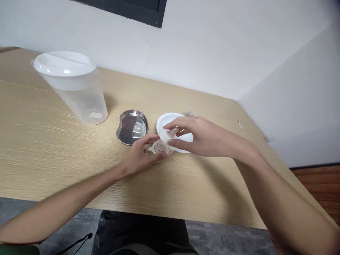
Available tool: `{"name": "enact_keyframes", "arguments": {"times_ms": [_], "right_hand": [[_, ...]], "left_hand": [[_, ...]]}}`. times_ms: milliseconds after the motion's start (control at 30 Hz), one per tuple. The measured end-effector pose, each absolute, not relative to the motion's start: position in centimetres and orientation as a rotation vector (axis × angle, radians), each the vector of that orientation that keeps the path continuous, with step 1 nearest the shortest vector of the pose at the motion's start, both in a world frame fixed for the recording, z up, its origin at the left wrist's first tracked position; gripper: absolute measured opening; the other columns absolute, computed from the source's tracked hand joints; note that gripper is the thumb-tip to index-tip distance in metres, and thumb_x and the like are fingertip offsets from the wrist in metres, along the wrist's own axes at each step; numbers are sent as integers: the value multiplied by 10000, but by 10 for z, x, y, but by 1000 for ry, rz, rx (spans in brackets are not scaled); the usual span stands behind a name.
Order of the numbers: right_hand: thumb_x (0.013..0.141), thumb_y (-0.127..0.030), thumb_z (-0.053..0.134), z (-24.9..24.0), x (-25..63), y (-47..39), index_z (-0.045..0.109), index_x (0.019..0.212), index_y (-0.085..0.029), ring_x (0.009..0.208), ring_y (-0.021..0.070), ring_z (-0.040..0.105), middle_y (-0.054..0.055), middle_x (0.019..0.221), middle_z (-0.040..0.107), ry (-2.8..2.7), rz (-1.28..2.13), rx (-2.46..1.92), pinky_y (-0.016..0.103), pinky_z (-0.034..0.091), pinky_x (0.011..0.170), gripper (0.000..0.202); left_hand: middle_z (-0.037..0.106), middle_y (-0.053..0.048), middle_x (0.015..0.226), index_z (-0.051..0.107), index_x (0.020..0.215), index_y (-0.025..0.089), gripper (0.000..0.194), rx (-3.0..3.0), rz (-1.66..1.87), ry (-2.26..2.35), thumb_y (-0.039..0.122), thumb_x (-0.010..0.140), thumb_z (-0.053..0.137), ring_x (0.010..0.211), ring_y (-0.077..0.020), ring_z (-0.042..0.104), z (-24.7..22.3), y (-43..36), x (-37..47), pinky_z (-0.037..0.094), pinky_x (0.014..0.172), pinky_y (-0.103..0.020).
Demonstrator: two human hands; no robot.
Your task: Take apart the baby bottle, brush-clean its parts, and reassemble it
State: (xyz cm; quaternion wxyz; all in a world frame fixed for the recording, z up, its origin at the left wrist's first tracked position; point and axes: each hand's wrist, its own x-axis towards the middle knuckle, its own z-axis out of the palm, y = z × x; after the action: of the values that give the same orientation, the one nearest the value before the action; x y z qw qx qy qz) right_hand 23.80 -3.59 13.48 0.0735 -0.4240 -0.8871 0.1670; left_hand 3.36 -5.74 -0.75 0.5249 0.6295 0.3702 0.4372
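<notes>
My left hand (143,152) is wrapped around a clear baby bottle (160,146), whose round open mouth faces up toward me. In my right hand (195,136), thumb and fingers grip a bottle nipple (173,132) with a pale collar, just above and to the right of the bottle's mouth. Whether the collar touches the bottle I cannot tell. Beneath my right hand lies a white plate (166,118), partly hidden by it. Beyond my left hand sits a shiny metal kidney dish (123,136) with a clear cap (138,130) in it.
A tall translucent pitcher (79,95) with a white lid stands at the left of the wooden table (119,191). Behind the plate is a small greyish clump (189,113). A thin pale strip (240,123) lies farther right. Walls border the table's back and right.
</notes>
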Motion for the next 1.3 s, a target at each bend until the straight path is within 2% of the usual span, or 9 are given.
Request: {"name": "enact_keyframes", "arguments": {"times_ms": [200,500,700,867,1033,1200,1300], "right_hand": [[939,-485,628,133,245,-39,700,1227,-221,959,240,733,74,1163,760,-2623,520,-1335,373,554,821,397],[930,-394,665,127,237,-48,697,1212,-249,996,244,711,55,1142,757,-2666,529,-1275,355,526,829,319],[946,-370,655,122,231,-50,711,1138,-261,1069,255,677,46,1181,740,-2732,492,-1252,350,481,834,228],[952,-370,658,119,228,-51,694,1105,-248,988,221,667,20,1086,738,-2744,485,-1287,331,454,799,199],[952,-338,642,120,226,-53,698,1057,-230,917,207,671,29,1041,738,-2758,501,-1343,309,443,738,161],[947,-343,649,120,224,-53,709,1169,-235,898,213,692,44,1087,748,-2785,511,-1376,309,450,726,254],[944,-323,645,118,223,-50,697,1210,-225,913,217,690,50,1089,748,-2798,491,-1369,310,449,730,288]], "left_hand": [[725,-85,1228,657,1179,277,504,1479,1118,869,416,752,885,1147,-281,703,-9,-58,32,608,854,-382],[762,-53,1027,693,1124,244,394,1556,1076,914,459,819,819,926,-241,712,-4,-62,35,566,735,-349],[759,-65,1094,678,1129,229,391,1522,1090,903,395,808,827,961,-238,699,-2,-63,38,553,716,-315],[751,-79,1046,695,1103,178,362,1642,1133,991,347,801,799,920,-225,691,1,-64,39,567,701,-307],[766,-85,1114,689,1163,189,415,1743,1167,952,320,790,813,986,-238,718,-8,-60,34,608,793,-343],[743,-107,1269,578,1348,225,720,1629,1114,862,373,721,901,1187,-277,700,-15,-54,27,599,970,-410],[738,-95,1263,631,1301,237,705,1703,1091,876,406,684,928,1163,-284,700,-14,-53,26,594,970,-429]]}}
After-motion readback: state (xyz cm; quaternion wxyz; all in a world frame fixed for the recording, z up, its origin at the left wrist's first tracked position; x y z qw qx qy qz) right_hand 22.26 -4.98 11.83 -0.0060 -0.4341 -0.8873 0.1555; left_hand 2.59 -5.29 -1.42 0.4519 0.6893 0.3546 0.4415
